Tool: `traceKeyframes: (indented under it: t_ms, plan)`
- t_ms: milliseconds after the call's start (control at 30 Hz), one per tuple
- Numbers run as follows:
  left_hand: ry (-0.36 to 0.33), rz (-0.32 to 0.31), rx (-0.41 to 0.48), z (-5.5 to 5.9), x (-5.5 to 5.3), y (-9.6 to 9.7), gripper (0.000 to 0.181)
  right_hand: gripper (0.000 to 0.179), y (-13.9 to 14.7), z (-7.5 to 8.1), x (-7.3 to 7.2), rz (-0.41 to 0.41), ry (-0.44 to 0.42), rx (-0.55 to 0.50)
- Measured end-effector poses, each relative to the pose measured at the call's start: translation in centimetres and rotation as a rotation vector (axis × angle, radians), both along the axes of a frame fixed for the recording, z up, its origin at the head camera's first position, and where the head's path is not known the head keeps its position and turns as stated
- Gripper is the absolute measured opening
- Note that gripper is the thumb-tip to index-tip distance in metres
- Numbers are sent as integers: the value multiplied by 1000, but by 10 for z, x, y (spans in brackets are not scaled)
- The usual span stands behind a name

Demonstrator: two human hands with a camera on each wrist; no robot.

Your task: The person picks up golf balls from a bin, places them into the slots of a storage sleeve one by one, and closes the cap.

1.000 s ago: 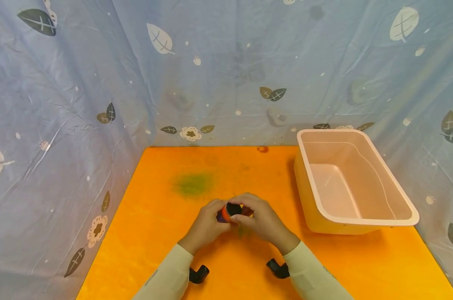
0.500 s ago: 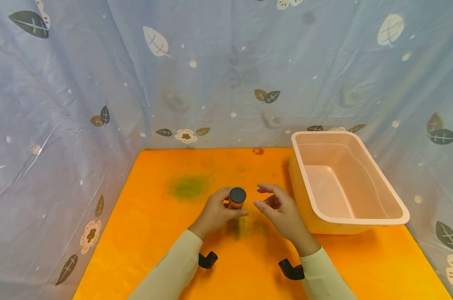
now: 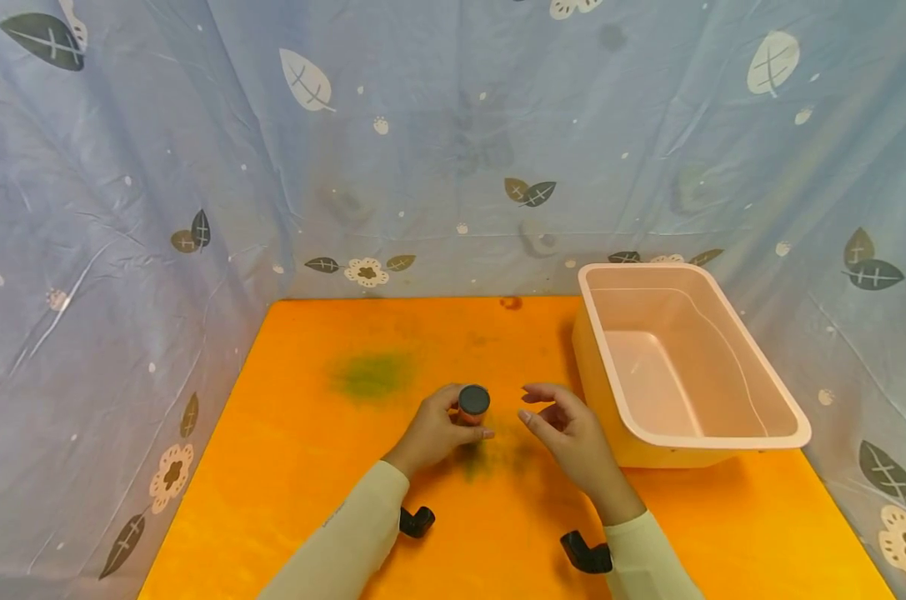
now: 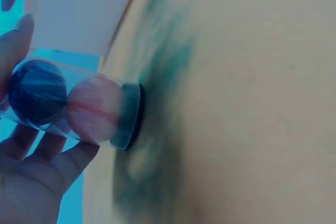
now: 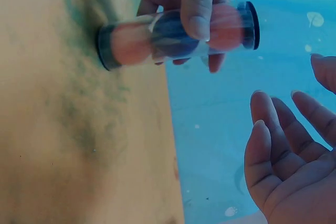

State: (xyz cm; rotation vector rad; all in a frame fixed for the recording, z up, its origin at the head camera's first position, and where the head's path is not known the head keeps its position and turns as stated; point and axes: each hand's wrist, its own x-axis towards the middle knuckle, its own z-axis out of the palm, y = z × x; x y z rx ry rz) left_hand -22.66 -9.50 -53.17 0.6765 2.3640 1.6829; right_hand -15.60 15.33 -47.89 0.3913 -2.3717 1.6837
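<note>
My left hand (image 3: 439, 432) grips a clear tube of balls (image 3: 473, 403), held upright with a dark cap on top. In the right wrist view, the tube (image 5: 142, 43) shows a dark cap at each end and three balls: a dark blue one between two reddish ones. Its lower cap (image 4: 132, 116) is right by the tabletop in the left wrist view. The left thumb lies along one side of the tube and the fingers wrap the other. A short gap to the right, my right hand (image 3: 578, 433) holds nothing, its fingers loosely bent and apart from the thumb.
A large pink plastic tub (image 3: 598, 350) stands at the right of the orange tabletop (image 3: 310, 467). Black wrist-mounted pieces (image 3: 588, 552) jut inward from both sleeves. A leaf-patterned blue curtain (image 3: 422, 150) surrounds the table at the back and sides.
One second ago both hands were on the tube, the right fingers around its dark cap. The right hand has let go and moved right; the left keeps hold, and the tube stands straighter.
</note>
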Motion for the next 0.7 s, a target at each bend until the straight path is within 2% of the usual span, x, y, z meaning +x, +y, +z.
traceKeyframes:
  t_ms: [167, 367, 467, 567, 633, 700]
  plan:
    - [1, -6, 39, -7, 1, -3, 32, 34, -4, -1, 0, 6, -10, -15]
    - [-3, -29, 40, -4, 3, -7, 39, 33, -9, -1, -2, 28, 5, -8]
    - [-20, -22, 33, 1, 5, -10, 57, 32, -14, 0, -7, 39, 22, 9]
    - [-23, 1, 65, 10, 9, -14, 69, 29, -22, 3, -13, 45, 34, 30]
    - [2, 13, 115, 15, 12, -16, 63, 25, -27, 3, -17, 46, 37, 33]
    - [48, 28, 178, 21, 15, -16, 50, 21, -33, 3, -22, 32, 30, 28]
